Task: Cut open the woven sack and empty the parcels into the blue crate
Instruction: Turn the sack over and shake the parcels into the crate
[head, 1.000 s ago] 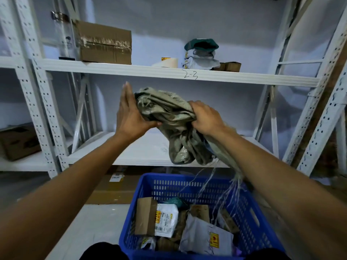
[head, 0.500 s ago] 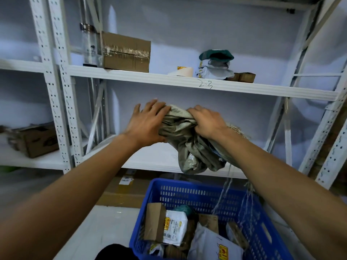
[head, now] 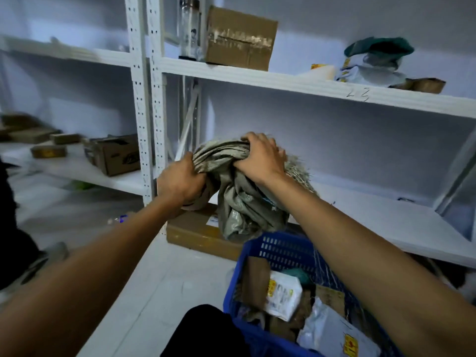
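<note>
- Left hand point(head: 180, 182) and right hand point(head: 260, 158): fingers clenched into crumpled grey-green woven sack point(head: 239, 202).
- Sack held bunched above blue slotted plastic crate point(head: 280, 249); cardboard and white-bag parcels point(head: 283, 297) inside it.

**Shelving and stray cartons**

White metal shelving point(head: 144, 104) lined the wall. A taped cardboard box point(head: 240, 38) sat on the upper shelf beside a clear bottle point(head: 189, 27). An open carton point(head: 117, 157) rested lower left; a flat brown box point(head: 198, 233) lay on the floor.
</note>
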